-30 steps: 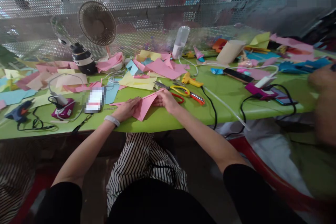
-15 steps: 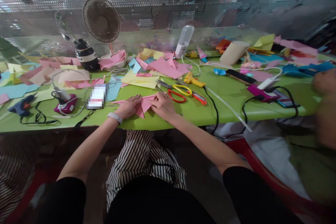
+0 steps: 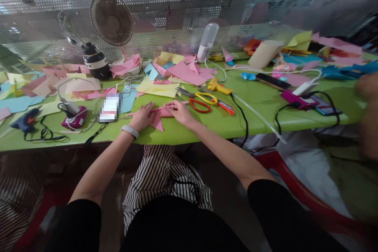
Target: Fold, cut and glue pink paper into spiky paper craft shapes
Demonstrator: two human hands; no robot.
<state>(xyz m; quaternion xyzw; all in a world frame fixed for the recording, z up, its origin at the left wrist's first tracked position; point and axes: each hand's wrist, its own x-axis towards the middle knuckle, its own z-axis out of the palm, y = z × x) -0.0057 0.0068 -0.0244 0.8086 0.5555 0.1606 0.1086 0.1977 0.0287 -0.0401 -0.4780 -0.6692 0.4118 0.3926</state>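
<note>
On the green table's near side lies a folded piece of pink paper, with a pointed flap toward me and a narrow strip reaching out on both sides. My left hand, a white band on its wrist, holds the paper's left part down with bent fingers. At the right part, my right hand is closed, thumb and fingers pinching the paper's upper edge. Some fingertips are hard to make out. Just beyond my right hand are red-and-yellow-handled scissors, a red cutter knife and a yellow glue gun.
Left of my hands are a phone, a purple power block and a dark glue gun. Coloured paper sheets, a fan and a black bottle stand or lie behind. A person's blurred arm is at right.
My right hand has shifted its fingers to the paper's upper edge, and the paper's right part now looks rolled or folded over. My left hand stays on the paper. The view has shifted slightly.
</note>
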